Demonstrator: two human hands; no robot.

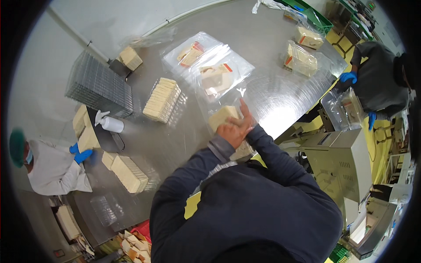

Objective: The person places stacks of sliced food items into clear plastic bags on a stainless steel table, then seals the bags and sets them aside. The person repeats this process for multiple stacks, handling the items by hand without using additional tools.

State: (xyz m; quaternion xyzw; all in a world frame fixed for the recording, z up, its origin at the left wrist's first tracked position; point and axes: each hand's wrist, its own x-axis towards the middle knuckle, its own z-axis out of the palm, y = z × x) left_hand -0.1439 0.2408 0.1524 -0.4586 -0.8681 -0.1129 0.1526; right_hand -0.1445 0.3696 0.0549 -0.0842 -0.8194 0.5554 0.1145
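Free tbl. (272,105) R of held block (222,116), wrapped packs (302,61) blocking beyond (slice stack (161,100) L).

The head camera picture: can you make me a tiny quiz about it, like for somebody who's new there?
1. Pick one: what colour is the body of the spray bottle?
A red
B white
C green

2. True or false: the person's left hand and right hand, which are over a pale block, wear blue gloves.

3. Fill the gap: the tall stack of clear trays is on the ____ side of the picture.

Key: 1. B, white. 2. False, both are bare. 3. left.
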